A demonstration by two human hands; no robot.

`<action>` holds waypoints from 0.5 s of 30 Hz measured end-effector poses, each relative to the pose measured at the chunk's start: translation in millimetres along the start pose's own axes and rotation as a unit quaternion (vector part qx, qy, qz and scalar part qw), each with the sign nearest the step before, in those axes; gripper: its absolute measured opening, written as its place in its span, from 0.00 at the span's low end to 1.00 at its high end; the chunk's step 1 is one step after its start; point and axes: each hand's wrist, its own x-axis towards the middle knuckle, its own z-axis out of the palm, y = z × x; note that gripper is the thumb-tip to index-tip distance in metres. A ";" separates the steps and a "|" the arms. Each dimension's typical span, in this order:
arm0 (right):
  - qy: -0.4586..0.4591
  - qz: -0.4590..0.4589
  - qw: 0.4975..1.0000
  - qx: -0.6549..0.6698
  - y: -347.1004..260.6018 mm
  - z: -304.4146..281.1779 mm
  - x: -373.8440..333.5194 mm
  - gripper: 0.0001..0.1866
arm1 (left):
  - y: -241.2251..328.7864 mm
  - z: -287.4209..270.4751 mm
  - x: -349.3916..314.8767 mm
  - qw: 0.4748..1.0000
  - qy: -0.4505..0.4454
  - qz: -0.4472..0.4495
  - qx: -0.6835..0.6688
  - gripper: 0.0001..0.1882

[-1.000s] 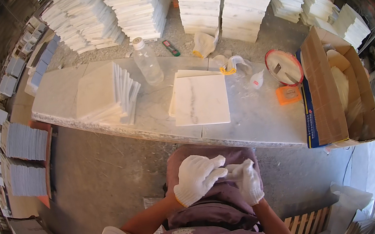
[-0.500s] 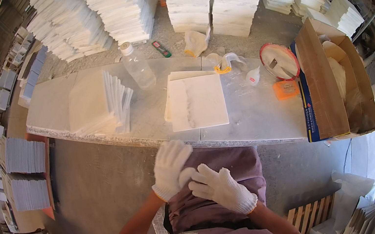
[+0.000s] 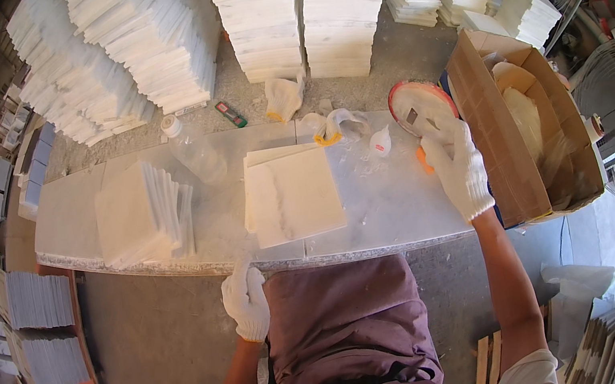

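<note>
My right hand (image 3: 456,167), in a white knit glove, reaches over a round, red-rimmed dish (image 3: 400,102) at the right of the table. Its fingers are stretched and parted, at the handle end of a small scraper whose dark blade (image 3: 412,116) shows in the dish. An orange item (image 3: 424,159) is partly covered by this hand. My left hand (image 3: 247,306), gloved alike, is loosely closed by the table's front edge, with nothing visible in it. Between the hands lies a white, grey-veined square tile (image 3: 296,196) on top of another tile (image 3: 278,152).
A leaning row of white tiles (image 3: 134,213) stands left, beside a clear plastic bottle (image 3: 195,154). A green-and-red tool (image 3: 231,114), spare gloves (image 3: 284,98) and a small white bottle (image 3: 380,142) lie behind. An open cardboard box (image 3: 505,134) borders the right; tall tile stacks (image 3: 338,12) line the back.
My hands have separated. The right one has swung up and right to the dish, while the left has dropped slightly at the table edge. The whole view has shifted.
</note>
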 end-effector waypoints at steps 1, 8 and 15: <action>0.007 -0.031 0.998 -0.055 3.9 1.0 13.5 0.20 | -6.0 4.9 6.7 0.996 0.044 0.042 0.060 0.20; -0.036 -0.096 0.941 -0.322 26.4 27.3 88.7 0.22 | -44.2 25.1 58.7 0.963 0.111 0.084 0.230 0.21; -0.083 -0.098 0.917 -0.377 47.2 40.0 111.0 0.15 | -51.6 32.6 60.6 0.961 0.062 0.099 0.251 0.22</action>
